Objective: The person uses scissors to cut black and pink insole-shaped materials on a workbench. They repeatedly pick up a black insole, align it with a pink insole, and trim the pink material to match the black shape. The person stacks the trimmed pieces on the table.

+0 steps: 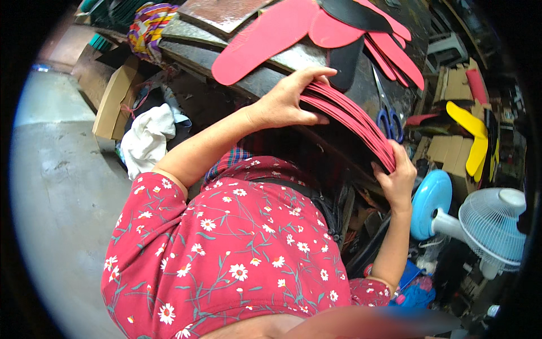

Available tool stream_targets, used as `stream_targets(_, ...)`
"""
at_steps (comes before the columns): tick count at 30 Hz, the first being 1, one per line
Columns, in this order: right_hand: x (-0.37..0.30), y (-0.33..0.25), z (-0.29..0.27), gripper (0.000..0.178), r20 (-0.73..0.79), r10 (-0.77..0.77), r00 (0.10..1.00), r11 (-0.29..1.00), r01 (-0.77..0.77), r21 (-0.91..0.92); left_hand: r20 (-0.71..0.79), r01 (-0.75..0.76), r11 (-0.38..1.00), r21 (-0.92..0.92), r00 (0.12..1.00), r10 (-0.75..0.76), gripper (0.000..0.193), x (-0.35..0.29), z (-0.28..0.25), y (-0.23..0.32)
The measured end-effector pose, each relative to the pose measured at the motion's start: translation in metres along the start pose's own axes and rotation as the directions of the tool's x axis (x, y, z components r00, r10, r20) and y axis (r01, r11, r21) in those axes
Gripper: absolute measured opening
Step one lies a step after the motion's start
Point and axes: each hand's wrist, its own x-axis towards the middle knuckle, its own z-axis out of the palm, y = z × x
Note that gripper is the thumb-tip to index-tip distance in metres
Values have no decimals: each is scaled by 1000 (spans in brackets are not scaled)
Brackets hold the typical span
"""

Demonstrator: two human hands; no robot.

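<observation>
Both my hands grip a thick stack of pink shoe insoles (349, 117) at the table's near edge. My left hand (282, 100) clasps the far-left end, thumb below and fingers over the top. My right hand (398, 178) pinches the other end, nearer my body. Between them the stack bows in a curve, its layered edges showing and its underside dark. Just beyond it on the table lie a large pink insole (265, 40), a black insole (359, 15) and several more pink insoles (398, 61). Blue-handled scissors (389, 120) rest close to my right hand.
A worn board (217, 16) lies on the dark table. At left are a striped cloth bundle (148, 28), a cardboard box (116, 101) and a white cloth (148, 138). To the right stand a white-and-blue fan (491, 223) and cartons with yellow insoles (468, 121).
</observation>
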Motion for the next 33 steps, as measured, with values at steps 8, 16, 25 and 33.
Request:
stream_targets(8,4,-14,8,58,84,479,874,365,-285,886,-194,70,994,-81,977,-85,99,-12,20,19)
stream_targets(16,28,-67,28,63,194,286,938,424,-306,853,-112,95,754,-650,969,-219,83,-16,60,48)
stream_targets(25,16,30,14,54,-13,114,993,955,-113,-273,-370,207,978,-17,908,-198,59,6,-109,48)
stream_targets(33,-7,59,52,57,-59,215,975,969,-220,-116,-347,625,682,379,780,-522,78,32,-253,32)
